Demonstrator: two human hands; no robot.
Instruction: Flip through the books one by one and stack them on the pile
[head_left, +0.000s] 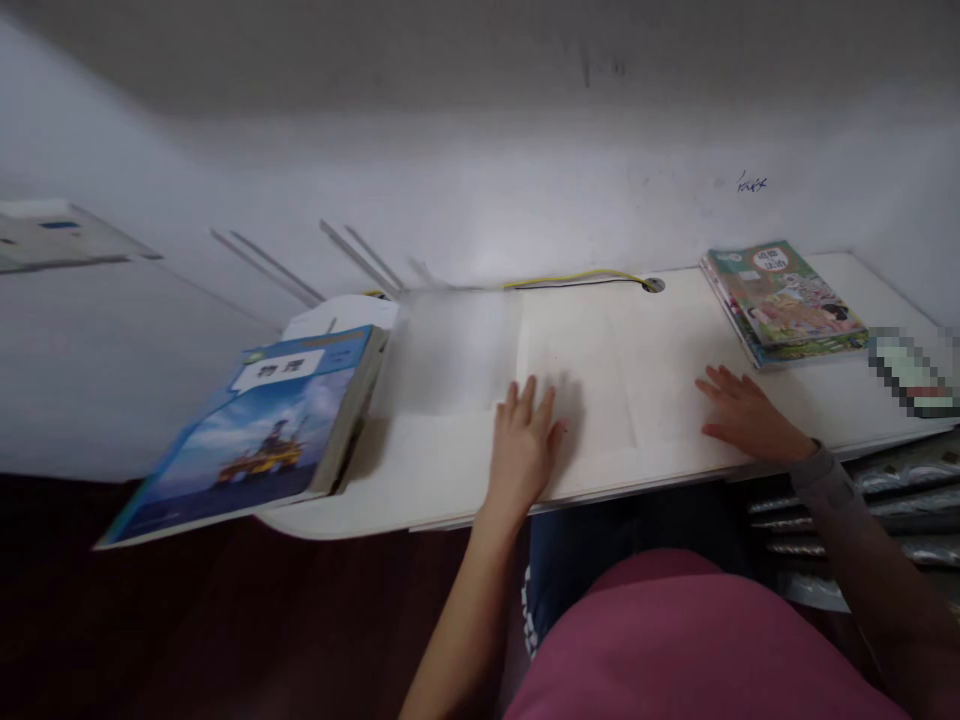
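A translucent, greyish sheet (454, 350) lies on the white desk (427, 470), just left of my left hand (523, 440). That hand is palm down with its fingers stretched, near the sheet's right edge, and holds nothing. My right hand (746, 415), also flat with spread fingers, rests near the desk's front edge. Between the hands lies a pale, creased sheet-like surface (585, 385); whether it joins the translucent sheet I cannot tell. On the left, a thick stack of books has a blue textbook (262, 430) with an oil-rig cover on top.
Several colourful booklets (795, 300) are stacked at the right, with a pixelated object (911, 375) beside them. A yellow cable (592, 275) runs along the wall to a cable hole (653, 285). Shiny packs (900, 510) sit below the desk's right side.
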